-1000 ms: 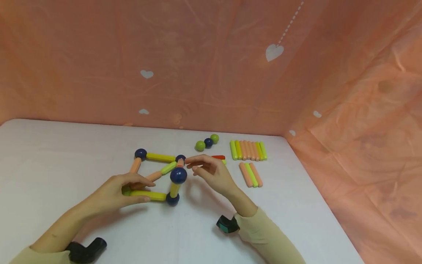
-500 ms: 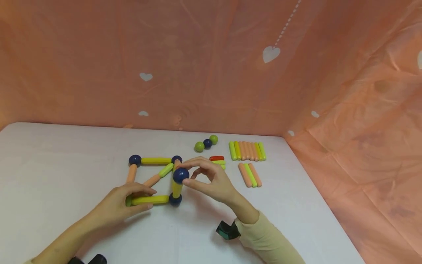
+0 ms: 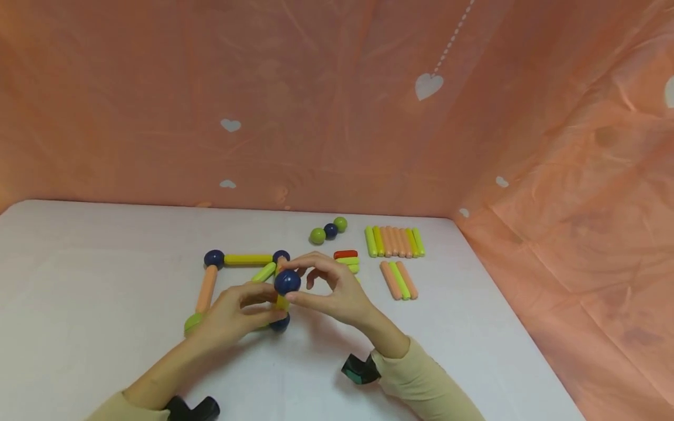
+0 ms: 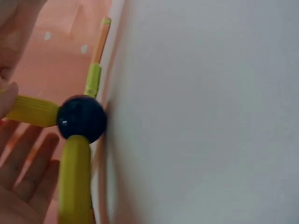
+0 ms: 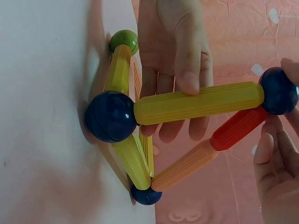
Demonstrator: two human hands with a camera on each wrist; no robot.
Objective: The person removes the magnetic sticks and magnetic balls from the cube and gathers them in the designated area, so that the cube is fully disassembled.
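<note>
A frame of toy building rods and balls stands on the table, with a yellow rod (image 5: 201, 103) rising from its near right corner ball (image 5: 111, 116). My left hand (image 3: 231, 313) pinches this rod between thumb and fingers. At the rod's upper end sits a blue ball (image 3: 287, 282), which my right hand (image 3: 337, 292) pinches. A red rod (image 5: 238, 128) and an orange rod (image 5: 184, 164) slant from that ball down to the far right corner ball (image 5: 147, 195). The left corner has a green ball (image 3: 193, 323), partly behind my left hand.
Two green balls (image 3: 317, 236) and a blue ball (image 3: 330, 231) lie at the back. Rows of loose orange, yellow and green rods (image 3: 396, 241) lie to the right, with a smaller group (image 3: 399, 280) in front. A red rod (image 3: 346, 254) lies behind my right hand.
My left hand has moved right, from beside the green ball and the lying yellow rod to the raised yellow rod. My right hand has come down onto the raised blue ball and pinches it.
</note>
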